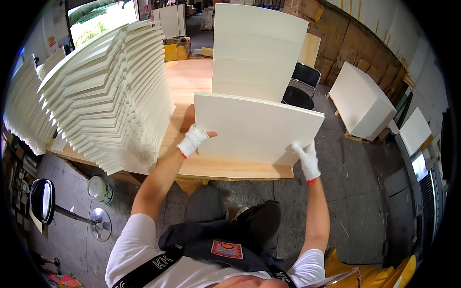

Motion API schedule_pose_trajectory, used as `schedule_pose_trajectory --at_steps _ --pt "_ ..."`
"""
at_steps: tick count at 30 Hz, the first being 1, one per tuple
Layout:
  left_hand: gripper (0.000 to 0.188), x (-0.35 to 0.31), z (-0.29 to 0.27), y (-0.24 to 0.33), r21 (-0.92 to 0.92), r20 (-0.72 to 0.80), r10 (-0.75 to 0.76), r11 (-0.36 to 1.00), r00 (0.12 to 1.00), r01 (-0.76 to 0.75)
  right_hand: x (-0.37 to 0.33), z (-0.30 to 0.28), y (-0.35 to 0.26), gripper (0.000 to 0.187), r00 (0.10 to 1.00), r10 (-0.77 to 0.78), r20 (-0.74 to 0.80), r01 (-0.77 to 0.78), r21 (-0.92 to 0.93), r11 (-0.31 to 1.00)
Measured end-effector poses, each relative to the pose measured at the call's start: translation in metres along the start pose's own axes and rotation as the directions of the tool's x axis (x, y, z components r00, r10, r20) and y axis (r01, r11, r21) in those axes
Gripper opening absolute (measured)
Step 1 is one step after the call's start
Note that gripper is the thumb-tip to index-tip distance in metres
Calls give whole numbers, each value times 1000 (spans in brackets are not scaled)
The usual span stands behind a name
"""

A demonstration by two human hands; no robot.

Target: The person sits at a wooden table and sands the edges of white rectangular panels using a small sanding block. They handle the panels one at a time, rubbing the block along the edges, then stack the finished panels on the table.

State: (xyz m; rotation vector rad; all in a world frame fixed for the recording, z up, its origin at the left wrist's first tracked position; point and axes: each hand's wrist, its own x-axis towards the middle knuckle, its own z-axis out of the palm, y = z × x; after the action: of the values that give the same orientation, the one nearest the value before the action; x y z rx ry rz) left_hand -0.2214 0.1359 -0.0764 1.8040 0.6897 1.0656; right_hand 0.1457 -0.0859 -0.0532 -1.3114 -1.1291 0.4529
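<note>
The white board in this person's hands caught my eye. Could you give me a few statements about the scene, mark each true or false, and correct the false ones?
1. Both hands grip the white board. True: left hand, right hand.
2. The hands are bare. False: they wear white gloves.
3. A fanned stack of white boards stands at the person's left. True.
4. The wooden table is metal grey. False: it is light wood.
</note>
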Motion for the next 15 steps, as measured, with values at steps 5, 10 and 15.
schedule_pose_trajectory --at_steps 5,10,15 --pt "46 -2 6 23 187 -80 -30 981 996 44 -7 5 6 61 995 38 -93 -26 127 992" --pt "48 -5 6 21 382 -100 -138 909 985 166 -13 8 17 63 995 94 -34 -89 136 987" --pt "47 -29 24 -13 59 -210 -86 993 974 100 -20 9 41 67 991 121 -51 -117 74 990"
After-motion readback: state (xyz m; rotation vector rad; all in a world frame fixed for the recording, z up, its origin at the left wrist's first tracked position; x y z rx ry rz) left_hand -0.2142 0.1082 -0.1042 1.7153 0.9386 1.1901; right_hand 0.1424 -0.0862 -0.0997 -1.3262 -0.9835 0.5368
